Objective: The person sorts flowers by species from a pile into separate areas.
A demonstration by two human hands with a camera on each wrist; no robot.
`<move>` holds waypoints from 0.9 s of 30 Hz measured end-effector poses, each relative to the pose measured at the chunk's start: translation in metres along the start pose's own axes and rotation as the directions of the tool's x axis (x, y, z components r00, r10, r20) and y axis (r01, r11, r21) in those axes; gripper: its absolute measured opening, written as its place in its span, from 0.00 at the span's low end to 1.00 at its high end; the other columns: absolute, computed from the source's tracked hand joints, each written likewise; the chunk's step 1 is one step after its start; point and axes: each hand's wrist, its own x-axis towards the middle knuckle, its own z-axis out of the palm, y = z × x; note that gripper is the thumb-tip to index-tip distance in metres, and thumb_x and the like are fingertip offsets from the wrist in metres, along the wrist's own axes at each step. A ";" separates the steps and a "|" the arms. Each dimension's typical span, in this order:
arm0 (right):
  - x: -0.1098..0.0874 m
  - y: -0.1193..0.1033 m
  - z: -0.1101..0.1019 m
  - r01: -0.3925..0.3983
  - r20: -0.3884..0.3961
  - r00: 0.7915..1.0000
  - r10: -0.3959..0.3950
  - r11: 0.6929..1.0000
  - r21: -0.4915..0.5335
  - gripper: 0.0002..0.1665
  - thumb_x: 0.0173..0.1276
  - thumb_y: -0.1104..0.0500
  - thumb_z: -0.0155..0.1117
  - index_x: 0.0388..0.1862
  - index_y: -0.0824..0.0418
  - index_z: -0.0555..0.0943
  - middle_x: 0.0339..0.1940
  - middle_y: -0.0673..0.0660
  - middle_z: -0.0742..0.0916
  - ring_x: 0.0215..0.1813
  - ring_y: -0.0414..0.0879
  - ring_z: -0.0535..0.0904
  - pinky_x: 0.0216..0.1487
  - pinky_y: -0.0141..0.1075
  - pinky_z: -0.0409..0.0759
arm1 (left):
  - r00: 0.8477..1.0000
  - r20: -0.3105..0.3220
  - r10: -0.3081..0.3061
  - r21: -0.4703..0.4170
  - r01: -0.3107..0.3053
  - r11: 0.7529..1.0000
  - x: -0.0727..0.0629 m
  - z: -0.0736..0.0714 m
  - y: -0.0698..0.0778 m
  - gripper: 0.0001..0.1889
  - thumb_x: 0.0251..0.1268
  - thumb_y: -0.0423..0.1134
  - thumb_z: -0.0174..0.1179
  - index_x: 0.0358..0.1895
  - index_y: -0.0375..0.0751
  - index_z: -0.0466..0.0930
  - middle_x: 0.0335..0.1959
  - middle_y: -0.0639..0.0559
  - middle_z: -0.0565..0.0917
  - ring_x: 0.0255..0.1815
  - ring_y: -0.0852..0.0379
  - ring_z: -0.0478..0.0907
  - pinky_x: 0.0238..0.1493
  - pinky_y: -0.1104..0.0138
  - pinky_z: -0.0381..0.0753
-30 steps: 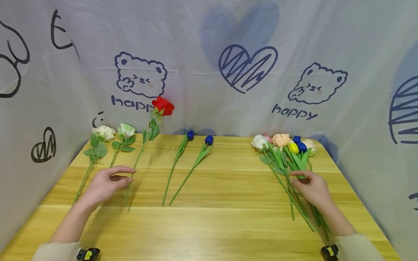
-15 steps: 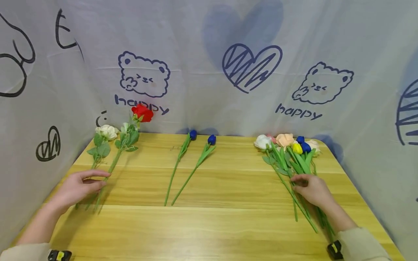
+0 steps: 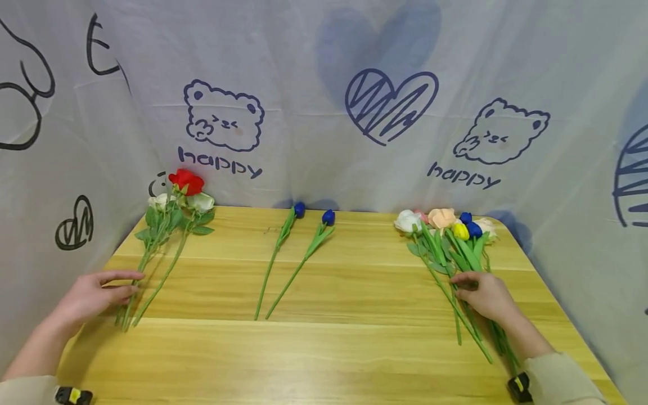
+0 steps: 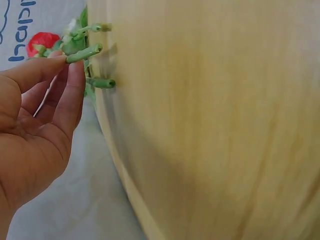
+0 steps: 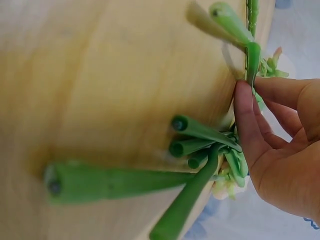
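My left hand (image 3: 96, 295) pinches the stem of a red rose (image 3: 187, 181) between thumb and fingers at the table's left side. The cut stem end (image 4: 85, 53) pokes out past the fingertips in the left wrist view. The red bloom overlaps two white roses, one on its right (image 3: 201, 202) and one partly hidden on its left (image 3: 159, 202). At the right, my right hand (image 3: 483, 295) pinches a thin green stem (image 5: 253, 57) in a pile of flowers. Which bloom that stem bears I cannot tell. The pile includes a white flower (image 3: 407, 221), a peach flower (image 3: 441, 217) and a yellow tulip (image 3: 460, 230).
Two blue tulips, one left (image 3: 299, 210) and one right (image 3: 328, 217), lie mid-table with stems toward me. More blue tulips (image 3: 473, 228) are in the right pile. A printed white cloth (image 3: 304, 157) hangs behind and beside the wooden table (image 3: 324, 360).
My left hand has carried the red rose leftward and lower, from beside the white roses to over them. My right hand has stayed at the right pile.
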 end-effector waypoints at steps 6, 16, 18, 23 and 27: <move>0.001 0.002 -0.001 -0.004 0.031 1.000 0.002 0.999 0.053 0.18 0.74 0.65 0.66 0.60 0.69 0.83 0.51 0.67 0.87 0.37 0.47 0.84 0.31 0.38 0.85 | 1.000 0.000 -0.008 -0.068 0.008 0.998 0.001 0.003 -0.005 0.22 0.78 0.38 0.60 0.67 0.28 0.77 0.66 0.24 0.75 0.42 0.71 0.85 0.46 0.67 0.88; 0.000 0.004 -0.004 -0.037 0.075 0.997 0.031 0.995 0.087 0.18 0.75 0.63 0.64 0.61 0.70 0.83 0.50 0.66 0.87 0.36 0.48 0.85 0.33 0.40 0.85 | 0.999 -0.044 0.021 -0.040 -0.023 0.999 0.003 0.010 -0.006 0.21 0.76 0.36 0.63 0.64 0.26 0.79 0.66 0.21 0.73 0.39 0.65 0.86 0.42 0.67 0.88; 0.000 0.004 -0.004 -0.045 0.080 0.996 0.036 0.993 0.107 0.19 0.76 0.63 0.62 0.62 0.70 0.82 0.48 0.64 0.88 0.34 0.48 0.84 0.30 0.40 0.84 | 0.998 -0.050 0.031 -0.013 -0.032 0.999 0.004 0.012 -0.004 0.21 0.76 0.35 0.62 0.64 0.24 0.78 0.64 0.21 0.75 0.38 0.63 0.86 0.40 0.66 0.88; 0.001 0.001 -0.006 -0.074 0.102 0.993 0.056 0.980 0.185 0.23 0.77 0.65 0.58 0.67 0.72 0.78 0.36 0.60 0.88 0.28 0.52 0.84 0.22 0.38 0.77 | 0.995 -0.062 0.077 0.000 -0.077 0.997 0.007 0.017 -0.001 0.20 0.73 0.30 0.62 0.62 0.20 0.78 0.60 0.21 0.78 0.36 0.63 0.86 0.39 0.65 0.89; 0.001 0.001 -0.006 -0.076 0.110 0.993 0.053 0.972 0.222 0.24 0.77 0.66 0.59 0.69 0.74 0.76 0.35 0.59 0.88 0.29 0.52 0.85 0.23 0.38 0.78 | 0.994 -0.057 0.095 0.014 -0.094 0.995 0.010 0.019 -0.001 0.19 0.73 0.28 0.62 0.61 0.18 0.77 0.61 0.19 0.77 0.37 0.64 0.87 0.40 0.66 0.89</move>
